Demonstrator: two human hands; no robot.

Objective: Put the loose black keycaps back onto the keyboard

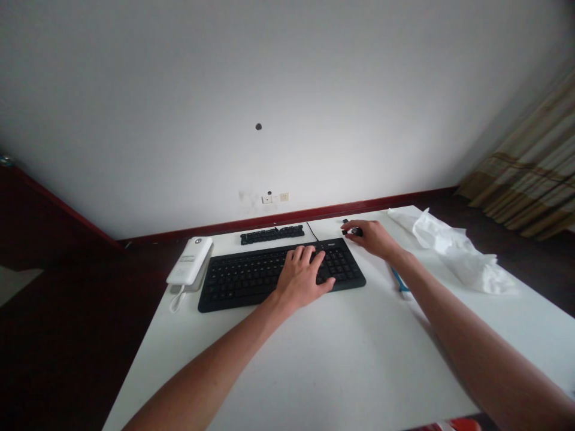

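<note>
A black keyboard (pixel 242 278) lies at a slant on the white table. My left hand (pixel 302 272) rests on its right half, fingers spread over the keys. Beyond the keyboard's right corner, my right hand (pixel 371 234) is closed in a pinch around a small black keycap (pixel 356 231), partly covered by the fingers. Another small black piece (pixel 345 221) lies just past the fingertips. Behind the keyboard, several loose black keycaps (pixel 272 234) are grouped in rows. A thin black cable (pixel 311 230) runs from the keyboard's back edge.
At the left stands a white power bank (pixel 191 261) with a looped strap. A crumpled white sheet (pixel 458 251) lies at the right. Beside my right forearm is a blue-and-white tool (pixel 399 281). A red item (pixel 458 425) shows at the front edge; a wall (pixel 287 120) rises behind.
</note>
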